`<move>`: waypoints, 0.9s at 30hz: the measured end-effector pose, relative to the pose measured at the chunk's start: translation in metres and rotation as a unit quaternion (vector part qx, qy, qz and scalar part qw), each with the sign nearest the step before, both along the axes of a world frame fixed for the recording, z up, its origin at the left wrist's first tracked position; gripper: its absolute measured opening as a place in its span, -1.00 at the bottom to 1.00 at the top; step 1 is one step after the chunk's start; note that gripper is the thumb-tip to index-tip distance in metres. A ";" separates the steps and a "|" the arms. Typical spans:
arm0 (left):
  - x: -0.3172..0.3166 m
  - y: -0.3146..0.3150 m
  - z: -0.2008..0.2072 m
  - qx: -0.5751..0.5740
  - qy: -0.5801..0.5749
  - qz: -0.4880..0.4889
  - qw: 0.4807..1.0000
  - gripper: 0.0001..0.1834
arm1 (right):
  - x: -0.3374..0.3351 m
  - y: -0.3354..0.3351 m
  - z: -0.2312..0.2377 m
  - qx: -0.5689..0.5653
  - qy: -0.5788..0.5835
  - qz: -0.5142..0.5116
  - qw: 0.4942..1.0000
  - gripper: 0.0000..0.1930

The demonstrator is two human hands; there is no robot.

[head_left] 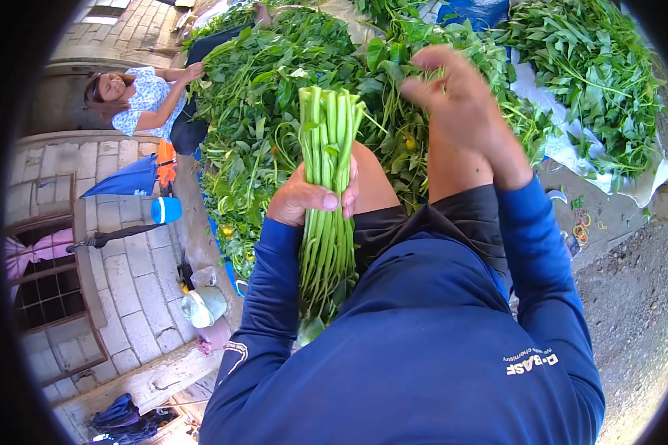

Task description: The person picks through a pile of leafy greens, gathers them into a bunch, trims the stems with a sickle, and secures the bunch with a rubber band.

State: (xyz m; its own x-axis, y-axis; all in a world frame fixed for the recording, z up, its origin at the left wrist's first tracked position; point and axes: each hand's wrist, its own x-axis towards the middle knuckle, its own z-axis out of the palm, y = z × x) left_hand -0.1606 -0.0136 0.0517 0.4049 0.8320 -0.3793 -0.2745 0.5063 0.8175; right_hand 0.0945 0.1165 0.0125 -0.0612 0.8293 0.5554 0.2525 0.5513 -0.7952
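Observation:
My left hand (315, 194) is wrapped round a thick bunch of green leafy-vegetable stems (326, 148). The cut ends point away from me and look roughly level, while the leaves hang down toward my lap. To the right, my right hand (460, 104) is raised over my knee, slightly blurred, with its thumb and fingers apart and nothing visible between them. Beyond both hands spreads a large heap of leafy green stems (274, 70), reaching up to my legs.
At the far left a person (152, 104) sits beside the heap, hands at its edge. Another pile of greens (586, 81) lies on a white sheet (553, 119) at the far right. Coloured rubber bands (582, 226) lie right of my arm. A pail (204, 306) stands by the left wall.

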 end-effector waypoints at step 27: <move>-0.004 0.003 -0.018 0.027 -0.006 0.107 0.994 -0.17 | -0.075 -0.052 0.008 -0.308 0.248 0.265 0.879 -0.84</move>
State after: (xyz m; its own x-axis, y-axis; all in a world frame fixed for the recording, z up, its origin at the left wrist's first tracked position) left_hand -0.1651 -0.0108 0.0334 0.2206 0.9188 -0.3273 -0.3819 0.3901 0.8379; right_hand 0.0198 0.0643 0.0206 -0.4062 0.9105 0.0775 -0.3727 -0.0876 -0.9238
